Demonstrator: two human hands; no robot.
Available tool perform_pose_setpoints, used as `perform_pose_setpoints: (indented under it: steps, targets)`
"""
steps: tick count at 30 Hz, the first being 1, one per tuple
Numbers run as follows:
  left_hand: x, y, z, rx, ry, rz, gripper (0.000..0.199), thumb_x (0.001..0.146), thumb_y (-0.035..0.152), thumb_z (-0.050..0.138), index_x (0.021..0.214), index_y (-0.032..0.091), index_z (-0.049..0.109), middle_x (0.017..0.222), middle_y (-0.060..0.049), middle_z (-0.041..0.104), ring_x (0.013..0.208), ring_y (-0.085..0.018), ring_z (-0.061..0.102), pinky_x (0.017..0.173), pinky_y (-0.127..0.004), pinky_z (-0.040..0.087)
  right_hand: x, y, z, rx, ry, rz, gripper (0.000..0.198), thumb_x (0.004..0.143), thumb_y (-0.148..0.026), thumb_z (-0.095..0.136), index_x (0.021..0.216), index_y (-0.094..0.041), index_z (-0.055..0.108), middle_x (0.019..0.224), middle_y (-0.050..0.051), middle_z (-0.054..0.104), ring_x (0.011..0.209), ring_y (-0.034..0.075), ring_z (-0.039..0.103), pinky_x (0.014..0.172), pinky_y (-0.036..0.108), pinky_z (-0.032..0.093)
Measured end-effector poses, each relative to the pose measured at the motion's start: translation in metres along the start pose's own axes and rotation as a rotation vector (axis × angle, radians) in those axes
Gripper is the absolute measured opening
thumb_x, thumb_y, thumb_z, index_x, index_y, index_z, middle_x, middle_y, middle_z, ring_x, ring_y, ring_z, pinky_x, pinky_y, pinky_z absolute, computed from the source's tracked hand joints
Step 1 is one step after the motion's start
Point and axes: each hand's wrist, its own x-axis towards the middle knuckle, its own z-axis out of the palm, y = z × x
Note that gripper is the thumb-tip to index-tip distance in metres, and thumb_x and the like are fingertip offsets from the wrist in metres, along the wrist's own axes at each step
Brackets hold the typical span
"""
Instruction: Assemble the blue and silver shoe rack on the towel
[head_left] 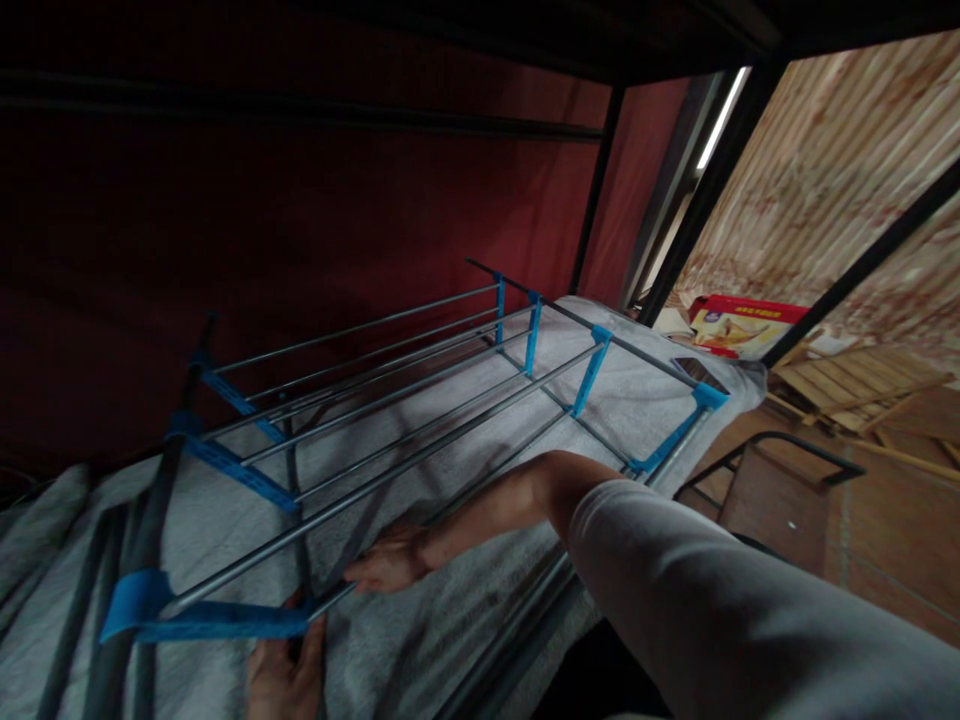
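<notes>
A metal rack (420, 400) of thin grey rods joined by blue plastic brackets lies on a bed covered with a pale grey blanket (420, 620), stretching from the near left toward the far right of the bed. The right hand (390, 562) reaches in from the near right, its arm bare below a light grey sleeve (720, 600), and its fingers curl round the near end of one of the lower rods. The left hand (285, 670) sits at the bottom edge of the view, just under the nearest blue bracket (202, 615), with fingers touching the bracket's right end; whether it truly clamps the bracket cannot be told, since much of the hand is cut off. The two hands are near each other but not touching. Behind the rack, a dark red curtain (300, 220) hangs along the far side of the bed, framed by black bars of an upper bunk frame (600, 170). To the right, the room opens onto a reddish-brown floor (892, 530), where a black metal chair frame (780, 470) stands near the bed. Farther right lie wooden slats (847, 385) and a red and yellow box (739, 325), in front of a wall with a faded, mottled pattern (832, 170).
</notes>
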Motion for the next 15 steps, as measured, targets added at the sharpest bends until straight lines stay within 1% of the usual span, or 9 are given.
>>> perform_pose_setpoints:
  steps: [2,4,9,15]
  targets:
    - [-0.0006,0.0009,0.0002,0.002,0.005,-0.003,0.047,0.075,0.064,0.050,0.098,0.026,0.064,0.107,-0.010,0.073,0.122,-0.041,0.061,0.113,-0.058,0.044,-0.0015,-0.0005,-0.0005,0.005,-0.010,0.002,0.017,0.101,-0.034,0.050,0.086,-0.026,0.046,0.086,-0.005,0.070,0.081,0.015,0.069,0.056,0.021,0.040]
    - [-0.0012,0.0021,0.0000,0.002,0.005,-0.001,0.046,0.076,0.063,0.050,0.099,0.027,0.065,0.108,-0.009,0.073,0.125,-0.041,0.059,0.114,-0.058,0.043,-0.0024,-0.0008,-0.0002,0.010,-0.016,0.007,0.017,0.101,-0.035,0.049,0.088,-0.026,0.046,0.086,-0.004,0.071,0.080,0.016,0.068,0.055,0.021,0.039]
    - [-0.0021,0.0030,-0.0007,-0.020,-0.005,0.002,0.048,0.075,0.062,0.052,0.100,0.022,0.065,0.114,-0.014,0.071,0.125,-0.043,0.059,0.115,-0.057,0.042,-0.0011,0.0006,0.0025,0.031,0.005,0.025,0.016,0.101,-0.036,0.049,0.089,-0.026,0.049,0.091,-0.004,0.072,0.083,0.016,0.068,0.055,0.021,0.038]
    - [-0.0025,0.0008,0.0005,-0.003,0.006,0.024,0.044,0.077,0.060,0.051,0.100,0.024,0.063,0.116,-0.012,0.072,0.128,-0.041,0.057,0.114,-0.059,0.042,-0.0010,0.0004,0.0002,0.089,0.038,0.040,0.016,0.098,-0.034,0.055,0.084,-0.025,0.055,0.083,-0.007,0.071,0.078,0.014,0.068,0.055,0.020,0.040]
